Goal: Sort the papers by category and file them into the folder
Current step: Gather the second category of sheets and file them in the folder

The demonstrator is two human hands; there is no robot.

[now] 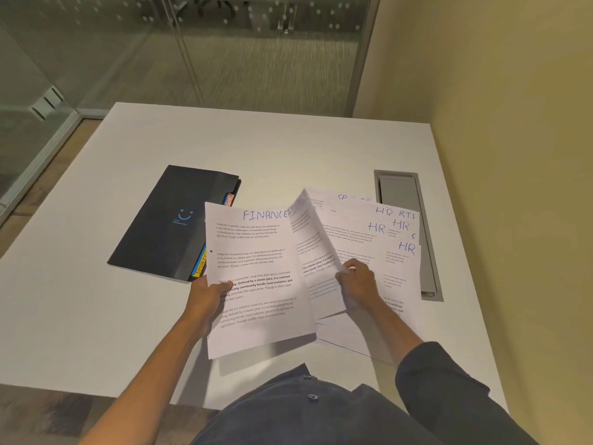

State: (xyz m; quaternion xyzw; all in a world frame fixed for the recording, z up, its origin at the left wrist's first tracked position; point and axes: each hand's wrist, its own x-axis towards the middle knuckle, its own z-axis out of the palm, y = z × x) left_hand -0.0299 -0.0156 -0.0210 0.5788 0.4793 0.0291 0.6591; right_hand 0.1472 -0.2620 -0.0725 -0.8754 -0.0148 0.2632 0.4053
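Observation:
My left hand [208,292] grips the left edge of a printed sheet marked FINANCE [256,277], lifted above the white table [128,316]. My right hand [356,281] pinches a second sheet [313,248] that curls upward between the FINANCE sheet and a fanned pile. That pile of papers [385,239] lies to the right, with several sheets marked HR and others partly covered. A black folder [170,220] with a blue smiley lies shut at the left, coloured tabs poking from its right edge, one reading SPORTS.
A grey cable hatch [407,226] is sunk into the table right of the papers. A yellow wall runs along the right side. Glass partitions stand beyond the table's far edge.

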